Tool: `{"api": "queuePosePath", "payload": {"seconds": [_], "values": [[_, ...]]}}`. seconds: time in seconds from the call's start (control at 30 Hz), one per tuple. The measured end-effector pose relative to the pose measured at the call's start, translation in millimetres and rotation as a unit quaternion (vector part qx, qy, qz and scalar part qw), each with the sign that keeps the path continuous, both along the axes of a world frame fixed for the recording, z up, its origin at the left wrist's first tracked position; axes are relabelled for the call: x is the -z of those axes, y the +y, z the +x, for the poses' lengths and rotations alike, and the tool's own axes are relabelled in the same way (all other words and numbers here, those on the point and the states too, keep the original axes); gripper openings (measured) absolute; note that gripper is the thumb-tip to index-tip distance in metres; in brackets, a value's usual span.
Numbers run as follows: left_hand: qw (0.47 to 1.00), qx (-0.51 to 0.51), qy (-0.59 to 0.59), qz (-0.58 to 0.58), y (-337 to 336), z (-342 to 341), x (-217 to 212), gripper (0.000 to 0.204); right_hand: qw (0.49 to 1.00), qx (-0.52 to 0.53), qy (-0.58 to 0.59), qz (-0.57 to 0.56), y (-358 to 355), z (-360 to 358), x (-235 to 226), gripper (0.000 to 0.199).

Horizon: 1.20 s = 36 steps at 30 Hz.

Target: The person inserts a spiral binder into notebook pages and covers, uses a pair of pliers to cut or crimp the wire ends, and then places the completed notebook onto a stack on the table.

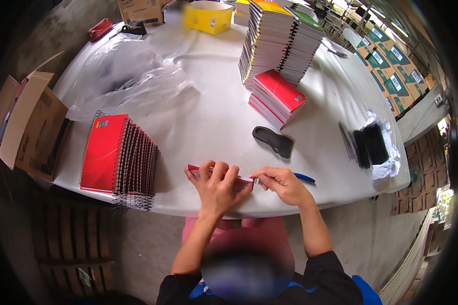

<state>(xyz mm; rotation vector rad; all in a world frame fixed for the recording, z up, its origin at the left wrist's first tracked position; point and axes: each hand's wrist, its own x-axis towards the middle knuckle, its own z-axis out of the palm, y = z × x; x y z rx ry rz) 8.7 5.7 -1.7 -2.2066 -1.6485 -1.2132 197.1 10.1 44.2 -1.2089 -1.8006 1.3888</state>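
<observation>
Near the front edge of the table, my left hand (216,187) grips a red notebook (246,179) held on its edge, fingers over the top. At the notebook's right end my right hand (284,186) is closed in a pinch. Something thin and pale shows at those fingertips, too small to name. A blue-handled tool (304,178) lies just right of that hand, partly hidden by it. Beyond the hands lies a dark, curved object (274,141). To the left, several red spiral notebooks (105,152) form a pile with black wire bindings.
Red-covered books (281,90) are stacked before tall piles of notebooks (269,46). Black binding coils (370,146) lie on white paper at right. Clear plastic sheeting (127,76), an open carton (40,127) and a yellow box (211,18) stand around the white-covered table (203,112).
</observation>
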Motion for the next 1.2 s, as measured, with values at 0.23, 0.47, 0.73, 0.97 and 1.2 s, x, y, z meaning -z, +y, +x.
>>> {"api": "queuePosePath", "payload": {"seconds": [0.23, 0.47, 0.73, 0.97, 1.2], "values": [[0.999, 0.008, 0.033, -0.018, 2, -1, -3, 0.041, 0.999, -0.046, 0.000, -0.011, 8, 4, -1, 0.024], [1.000, 0.019, -0.024, -0.005, 5, -7, -1, 0.042, 0.974, 0.049, -0.132, 0.178, -2, -5, -20, 0.029], [0.998, 0.057, -0.031, -0.025, 7, -15, -5, 0.042, 0.975, -0.036, -0.174, 0.134, 15, 17, -1, 0.036], [0.990, 0.126, -0.032, -0.059, -1, -19, -19, 0.044, 0.843, 0.163, -0.347, 0.378, 68, 44, 42, 0.038], [0.993, 0.104, -0.033, -0.047, -4, -21, -5, 0.047, 0.954, -0.145, 0.260, -0.038, 33, 23, 16, 0.029]]}}
